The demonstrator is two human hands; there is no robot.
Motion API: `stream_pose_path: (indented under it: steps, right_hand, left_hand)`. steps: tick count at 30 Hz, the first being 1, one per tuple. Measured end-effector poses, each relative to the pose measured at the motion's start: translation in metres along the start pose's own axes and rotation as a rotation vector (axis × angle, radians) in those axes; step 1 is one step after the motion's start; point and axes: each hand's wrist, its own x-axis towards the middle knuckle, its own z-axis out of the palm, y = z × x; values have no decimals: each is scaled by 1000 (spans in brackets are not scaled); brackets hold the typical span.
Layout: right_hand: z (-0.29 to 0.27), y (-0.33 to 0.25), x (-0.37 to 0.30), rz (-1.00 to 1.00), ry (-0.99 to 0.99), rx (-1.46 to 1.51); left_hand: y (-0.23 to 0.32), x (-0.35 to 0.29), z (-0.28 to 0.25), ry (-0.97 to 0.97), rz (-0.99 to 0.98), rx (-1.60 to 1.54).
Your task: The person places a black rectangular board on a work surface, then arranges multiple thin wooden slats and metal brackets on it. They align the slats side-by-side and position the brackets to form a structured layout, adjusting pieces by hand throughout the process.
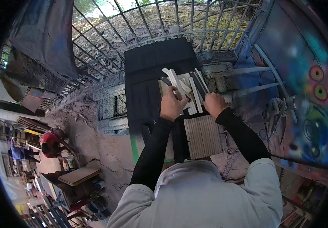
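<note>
Partly hidden, both hands' [171,106] grip holds pale strips [185,89].

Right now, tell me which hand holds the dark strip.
The left hand: its grip closes on a dark strip among the white strips. The right hand rests on the pile's right edge.

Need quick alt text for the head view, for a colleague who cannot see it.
Both hands grip a loose bundle of pale and dark flat strips over a black panel: left hand on its lower left, right hand on its lower right. A ribbed tan board lies below, a barred metal grille beyond.
</note>
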Motion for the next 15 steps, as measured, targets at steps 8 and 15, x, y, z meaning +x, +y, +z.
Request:
stream_pose_path:
  steps: [8, 15]
  right_hand:
    - [2, 6, 0, 62, -50, 32]
    - [-11, -2, -6, 74, -36, 115]
  left_hand:
    - [1, 0, 1, 6, -8, -12]
    - [10, -2, 1, -4, -49, -27]
